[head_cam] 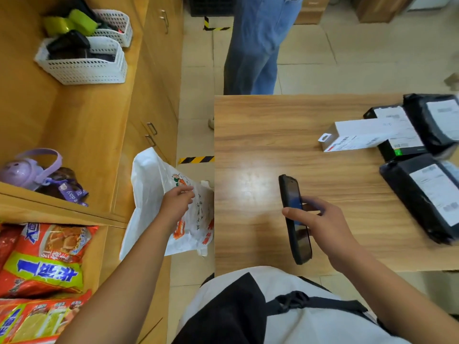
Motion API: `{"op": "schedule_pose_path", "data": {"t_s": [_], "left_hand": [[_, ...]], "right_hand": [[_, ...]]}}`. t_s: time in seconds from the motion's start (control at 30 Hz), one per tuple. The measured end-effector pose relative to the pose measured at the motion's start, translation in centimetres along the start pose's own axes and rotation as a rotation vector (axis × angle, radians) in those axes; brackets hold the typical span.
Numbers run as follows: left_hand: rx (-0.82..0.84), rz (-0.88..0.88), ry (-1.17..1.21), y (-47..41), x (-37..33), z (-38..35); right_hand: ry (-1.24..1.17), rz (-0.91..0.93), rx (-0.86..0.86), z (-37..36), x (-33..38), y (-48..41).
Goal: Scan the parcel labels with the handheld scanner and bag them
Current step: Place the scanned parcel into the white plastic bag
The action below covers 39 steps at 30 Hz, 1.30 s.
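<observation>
here, the right hand [320,224] has its fingers wrapped round the black handheld scanner [294,219], over the near middle of the wooden table [260,135]. the left hand [176,199] grips the white bag [151,184], fingers curled, just off the table's left edge. labelled parcels [422,194] crowd the right edge, with open tabletop between them and the scanner.

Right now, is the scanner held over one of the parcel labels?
No, the right hand holds the scanner over bare table, and the black parcels lie apart from it on the right side.
</observation>
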<state>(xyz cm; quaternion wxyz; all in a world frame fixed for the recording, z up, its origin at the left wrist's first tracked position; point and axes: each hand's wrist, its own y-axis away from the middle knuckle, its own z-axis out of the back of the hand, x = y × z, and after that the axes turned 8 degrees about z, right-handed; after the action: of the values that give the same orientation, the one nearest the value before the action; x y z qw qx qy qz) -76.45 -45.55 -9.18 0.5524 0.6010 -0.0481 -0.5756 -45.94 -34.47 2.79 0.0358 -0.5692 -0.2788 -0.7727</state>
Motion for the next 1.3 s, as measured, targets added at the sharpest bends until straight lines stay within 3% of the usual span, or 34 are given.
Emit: {"op": "schedule_pose_path", "data": {"t_s": [0.33,0.63,0.77,1.03,1.17,1.3], "left_hand": [[0.211,-0.225,-0.244,4.4,-8.1,-15.6],[0.239,-0.478,-0.540,6.4,-15.1,-31.1],[0.147,-0.599,-0.706,5.4,-18.7,-36.3],[-0.008,-0.574,-0.825,2.8,-20.1,-40.0],[-0.016,-0.537,-0.689,4.5,-18.7,-39.4],[0.053,-0.370,-0.455,7.1,-15.9,-37.5]], "right_hand": [[-0.117,-0.013,-0.132,9.8,-0.7,0.0],[-0.233,-0.095,-0.306,19.5,-4.6,0.2],[-0.286,-0.144,-0.318,22.7,-6.3,0.6],[-0.326,-0.178,-0.362,28.0,-8.9,1.3],[-0.317,-0.173,-0.354,29.5,-9.3,0.6],[-0.271,-0.153,-0.302,30.2,-8.8,-0.6]]}}
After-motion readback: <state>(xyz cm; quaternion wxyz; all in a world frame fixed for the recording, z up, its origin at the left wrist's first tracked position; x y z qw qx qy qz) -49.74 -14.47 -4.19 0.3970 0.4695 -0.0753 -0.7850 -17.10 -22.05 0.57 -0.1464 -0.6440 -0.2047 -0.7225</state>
